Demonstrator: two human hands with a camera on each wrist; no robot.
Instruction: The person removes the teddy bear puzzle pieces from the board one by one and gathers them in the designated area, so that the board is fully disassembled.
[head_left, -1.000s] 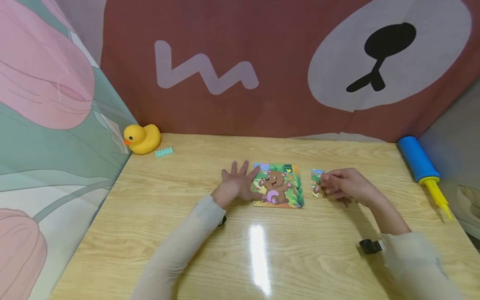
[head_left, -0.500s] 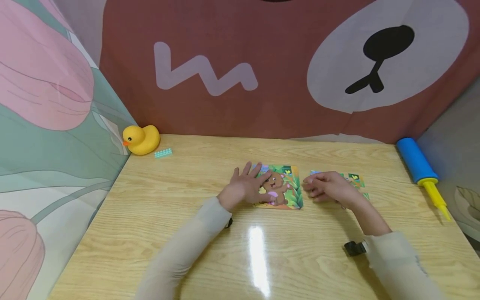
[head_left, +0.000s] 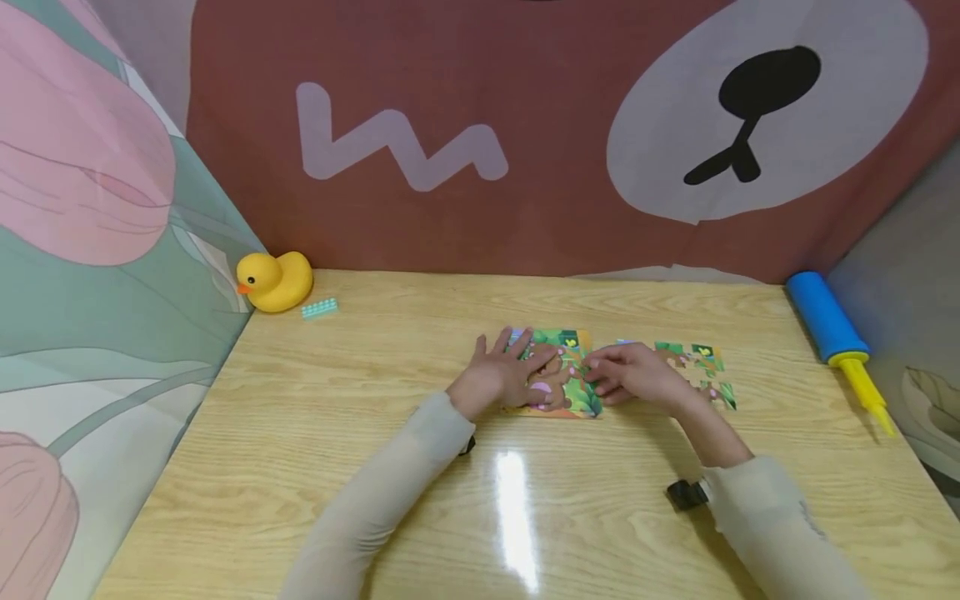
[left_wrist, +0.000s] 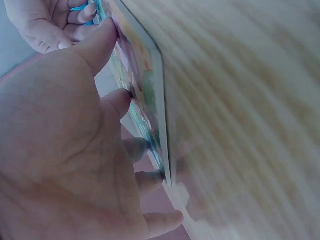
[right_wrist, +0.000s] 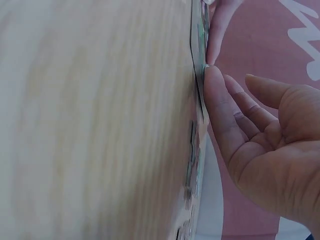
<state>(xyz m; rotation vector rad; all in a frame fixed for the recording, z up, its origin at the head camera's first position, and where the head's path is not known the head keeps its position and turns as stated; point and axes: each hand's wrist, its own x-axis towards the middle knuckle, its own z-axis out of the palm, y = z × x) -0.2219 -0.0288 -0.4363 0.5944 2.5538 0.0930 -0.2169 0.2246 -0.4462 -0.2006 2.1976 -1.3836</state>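
A jigsaw puzzle board (head_left: 587,402) with a brown cartoon bear lies flat mid-table. My left hand (head_left: 498,379) is spread over its left half, fingertips on the picture and one finger past the edge in the left wrist view. At the board's right edge is my right hand (head_left: 626,375). In the right wrist view one straight finger (right_wrist: 216,92) of it touches the board beside a fingertip of the left hand, and no held piece shows. Several loose puzzle pieces (head_left: 705,357) lie right of the board, partly hidden behind the right hand.
A yellow rubber duck (head_left: 277,282) and a small mint toy brick (head_left: 320,308) stand at the back left. On the right lies a blue and yellow hand pump (head_left: 828,321). Printed cloth (head_left: 450,225) rises along the table's back edge.
My right hand has moved left from the loose pieces to the board's right edge, uncovering more pieces behind it. My left hand has slid right, further over the board.
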